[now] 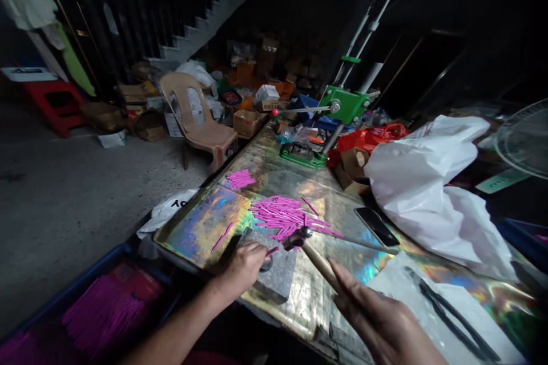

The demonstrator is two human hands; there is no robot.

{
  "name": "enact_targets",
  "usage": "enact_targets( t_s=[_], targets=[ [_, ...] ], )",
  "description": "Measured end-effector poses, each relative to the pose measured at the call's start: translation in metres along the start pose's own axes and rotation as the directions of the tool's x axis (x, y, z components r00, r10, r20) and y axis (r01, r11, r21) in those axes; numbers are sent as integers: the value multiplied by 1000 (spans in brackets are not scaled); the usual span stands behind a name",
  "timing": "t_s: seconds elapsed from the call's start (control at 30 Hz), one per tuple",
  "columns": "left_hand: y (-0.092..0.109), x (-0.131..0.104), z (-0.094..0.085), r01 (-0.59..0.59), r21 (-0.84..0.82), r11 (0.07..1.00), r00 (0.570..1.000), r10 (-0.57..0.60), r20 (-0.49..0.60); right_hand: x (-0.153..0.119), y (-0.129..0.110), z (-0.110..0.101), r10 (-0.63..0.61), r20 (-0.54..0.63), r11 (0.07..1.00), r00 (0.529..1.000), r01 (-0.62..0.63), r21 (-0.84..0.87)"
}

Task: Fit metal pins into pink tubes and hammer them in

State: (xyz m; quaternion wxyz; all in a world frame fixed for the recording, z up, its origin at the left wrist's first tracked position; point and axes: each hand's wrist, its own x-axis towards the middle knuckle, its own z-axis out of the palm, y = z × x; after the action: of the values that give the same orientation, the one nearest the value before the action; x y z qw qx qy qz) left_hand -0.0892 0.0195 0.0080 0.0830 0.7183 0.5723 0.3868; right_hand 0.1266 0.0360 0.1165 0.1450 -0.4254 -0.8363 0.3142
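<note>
My left hand [245,268] is closed on a thin pink stick [272,251], whose end pokes out past the fingers above a grey stone block [276,282]. A dark round piece [266,265] rests on the block beside the fingertips. My right hand [377,308] grips the wooden handle of a ball-peen hammer [319,259], its metal head raised just right of the pink stick's end. Behind the block lies a loose pile of pink sticks [280,214]. A smaller bundle of pink sticks [240,178] sits farther back, and a single pink stick [222,236] lies to the left.
A green hand press [342,105] stands at the table's back. On the right are a phone [377,226], a white plastic bag [428,165] and black-handled pliers [449,313]. A blue crate [64,293] with pink sticks is at lower left, a plastic chair [199,120] beyond.
</note>
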Motion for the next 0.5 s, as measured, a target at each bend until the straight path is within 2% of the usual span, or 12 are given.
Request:
enact_targets(
  t_s=[0.07, 0.13, 0.2, 0.27, 0.33, 0.43, 0.5],
  targets=[
    [2, 0, -1, 37, -3, 999, 999, -37, -6, -3, 6, 0, 71, -35, 995, 997, -68, 76],
    [0, 0, -7, 121, -2, 993, 992, -121, -34, -7, 18, 4, 176, -89, 966, 980, -155, 206],
    [-7, 1, -18, 237, 4, 972, 969, -236, -77, -10, 38, 17, 334, -88, 882, 939, -278, 382],
    [-23, 0, -31, 360, 14, 933, 929, -357, -98, -13, 65, 35, 497, -49, 729, 867, -386, 565],
    [-44, -1, -42, 465, 29, 885, 884, -463, -63, -17, 92, 54, 598, -29, 613, 801, -434, 660],
    [-76, -7, -48, 513, 22, 858, 858, -512, -33, -24, 127, 77, 702, -37, 521, 711, -477, 708],
    [-93, -13, -45, 525, 1, 851, 850, -524, -51, -29, 144, 87, 727, -11, 468, 687, -484, 740]
  ],
)
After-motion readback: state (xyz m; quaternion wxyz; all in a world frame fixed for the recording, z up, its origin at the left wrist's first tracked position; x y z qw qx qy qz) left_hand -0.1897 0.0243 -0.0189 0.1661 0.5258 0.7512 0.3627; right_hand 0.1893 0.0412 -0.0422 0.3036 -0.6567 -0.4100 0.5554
